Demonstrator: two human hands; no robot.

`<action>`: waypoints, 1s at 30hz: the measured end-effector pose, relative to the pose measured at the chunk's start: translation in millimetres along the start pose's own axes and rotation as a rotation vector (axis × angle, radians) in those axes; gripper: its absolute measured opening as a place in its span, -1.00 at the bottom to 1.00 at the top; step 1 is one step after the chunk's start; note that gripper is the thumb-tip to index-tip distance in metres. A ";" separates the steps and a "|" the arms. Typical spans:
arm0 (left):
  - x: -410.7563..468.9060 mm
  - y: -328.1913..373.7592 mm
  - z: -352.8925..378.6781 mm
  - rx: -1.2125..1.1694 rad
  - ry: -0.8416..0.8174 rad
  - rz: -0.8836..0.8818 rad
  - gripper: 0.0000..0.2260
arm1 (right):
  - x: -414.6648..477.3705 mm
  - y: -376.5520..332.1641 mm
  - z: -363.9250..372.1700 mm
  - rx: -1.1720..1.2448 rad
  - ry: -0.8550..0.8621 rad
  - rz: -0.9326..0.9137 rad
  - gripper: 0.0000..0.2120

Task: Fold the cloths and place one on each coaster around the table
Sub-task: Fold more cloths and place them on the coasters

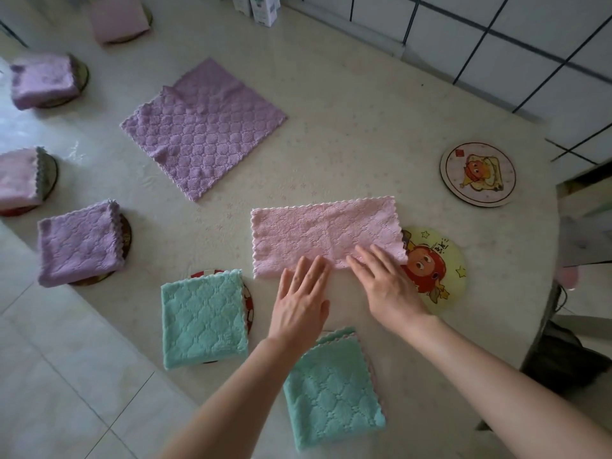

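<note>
A pink cloth (318, 231), folded into a long rectangle, lies flat in front of me. My left hand (299, 303) and my right hand (385, 286) rest flat with spread fingers on its near edge, holding nothing. Its right end overlaps a yellow cartoon coaster (440, 276). A second bare coaster (478, 173) lies further right. An unfolded purple cloth (203, 129) is spread out at the centre. Folded cloths sit on coasters around the rim: two teal (203, 321) (334, 389), two purple (77, 243) (43, 81), two pink (18, 178) (119, 21).
The round table (364, 111) has a pale patterned cover; its edge curves along the left and right. White cartons (261, 8) stand at the far edge. A tiled wall (513, 44) rises at the back right and a tiled floor (49, 376) lies lower left.
</note>
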State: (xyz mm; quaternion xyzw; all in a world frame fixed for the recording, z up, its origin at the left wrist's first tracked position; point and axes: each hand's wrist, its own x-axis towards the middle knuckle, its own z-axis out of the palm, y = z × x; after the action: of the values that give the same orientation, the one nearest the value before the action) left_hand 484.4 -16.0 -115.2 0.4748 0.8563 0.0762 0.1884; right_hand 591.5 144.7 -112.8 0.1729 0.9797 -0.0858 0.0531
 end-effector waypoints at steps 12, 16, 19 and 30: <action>-29.2 -25.2 -5.2 -0.072 0.042 -0.292 -0.37 | -27.5 47.0 8.0 -0.166 0.057 0.013 -0.45; -25.7 -27.3 -7.5 -0.061 0.009 -0.275 -0.37 | -9.6 42.0 2.5 -0.297 0.128 -0.016 -0.72; -23.5 -29.8 -10.6 -0.046 0.017 -0.245 -0.39 | 6.0 35.9 -10.7 -0.400 0.031 0.008 -0.71; 2.7 -57.2 -30.0 -0.005 -0.047 -0.221 -0.33 | 14.7 22.4 -35.0 -0.347 0.063 0.019 -0.68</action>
State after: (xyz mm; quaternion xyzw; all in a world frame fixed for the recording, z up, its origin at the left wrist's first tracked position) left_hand 426.4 -43.0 -106.1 0.3786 0.8986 0.0462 0.2169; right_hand 583.0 176.8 -83.9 0.1731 0.9794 0.0904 0.0521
